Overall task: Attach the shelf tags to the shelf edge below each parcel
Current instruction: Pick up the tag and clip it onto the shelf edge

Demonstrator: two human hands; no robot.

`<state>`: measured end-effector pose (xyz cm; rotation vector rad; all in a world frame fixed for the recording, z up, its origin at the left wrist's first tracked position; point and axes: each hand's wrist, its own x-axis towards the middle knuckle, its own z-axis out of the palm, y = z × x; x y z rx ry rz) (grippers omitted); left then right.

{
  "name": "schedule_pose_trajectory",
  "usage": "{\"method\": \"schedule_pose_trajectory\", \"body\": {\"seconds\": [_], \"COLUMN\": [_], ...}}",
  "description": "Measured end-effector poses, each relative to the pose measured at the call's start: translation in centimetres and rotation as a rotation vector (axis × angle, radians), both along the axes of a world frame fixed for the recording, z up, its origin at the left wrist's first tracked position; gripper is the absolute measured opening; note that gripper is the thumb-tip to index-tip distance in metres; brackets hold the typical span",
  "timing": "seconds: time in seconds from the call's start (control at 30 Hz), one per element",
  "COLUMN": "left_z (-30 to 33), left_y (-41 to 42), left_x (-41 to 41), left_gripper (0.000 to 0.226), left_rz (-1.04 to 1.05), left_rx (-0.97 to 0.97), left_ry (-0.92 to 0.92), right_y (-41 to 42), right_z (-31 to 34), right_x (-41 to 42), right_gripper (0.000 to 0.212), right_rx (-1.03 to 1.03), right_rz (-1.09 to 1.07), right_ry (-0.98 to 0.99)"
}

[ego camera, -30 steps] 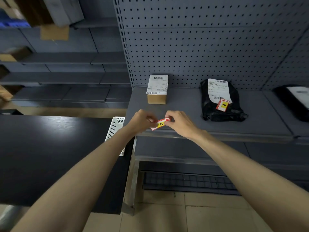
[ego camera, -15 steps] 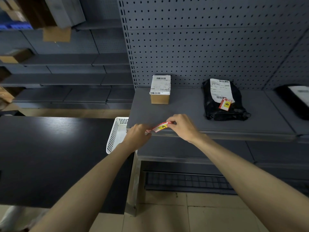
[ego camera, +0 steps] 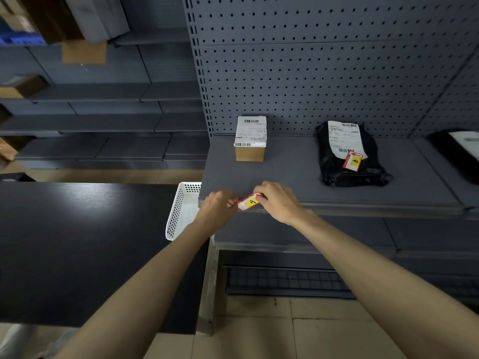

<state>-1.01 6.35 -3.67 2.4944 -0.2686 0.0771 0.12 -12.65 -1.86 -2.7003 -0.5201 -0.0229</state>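
Left hand (ego camera: 219, 208) and right hand (ego camera: 278, 199) pinch the red-bordered yellow "A" paper tag (ego camera: 249, 202) at the grey metal shelf edge (ego camera: 363, 206) below the brown cardboard parcel (ego camera: 250, 139) (seating in progress; pressing flush likely follows).

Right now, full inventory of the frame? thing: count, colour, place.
box: 1, brown with white label, back left of shelf
bag: 1, black with white label, shelf middle
second bag: 1, black, cut off at right edge
tag A: 1, red with yellow patch, at shelf edge below box, pinched by both hands
second tag: 1, red and yellow, lying on bag
shelf: 1, grey, front edge bare otherwise
pegboard: grey, behind shelf
basket: 1, white, left of shelf
table: 1, black, left
left hand: on tag's left end
right hand: on tag's right end
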Motion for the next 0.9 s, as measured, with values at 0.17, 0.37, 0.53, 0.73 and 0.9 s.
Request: {"method": "schedule_pose_trajectory", "body": {"seconds": [0.17,0.37,0.53,0.73,0.9], "left_z": [0.5,2.3,4.5,6.6,6.8], "left_y": [-0.2,-1.6,-5.9,-14.2,-23.0], "left_x": [-0.4,-0.1,0.9,2.5,4.4], "left_gripper": [0.012,0.004,0.007,0.01,0.017], "left_rz": [-0.073,-0.12,-0.112,-0.126,-0.109], "left_rx": [0.074,0.079,0.093,0.162,0.215], "left_ry": [-0.106,-0.181,-0.199,-0.183,-0.216], "right_y": [0.3,-1.8,-6.9,-15.0,-22.9], "right_z": [0.2,1.1,2.8,4.3,4.7], "right_x": [0.3,-0.5,-0.6,-0.6,-0.1], "right_gripper": [0.015,0.048,0.04,0.032,0.027], "right_rx": [-0.031,-0.018,-0.148,-0.191,-0.196], "right_rz": [0.004,-0.06,-0.082,-0.186,-0.216], "right_ry": [-0.029,-0.031,-0.131,-0.2,-0.227]}}
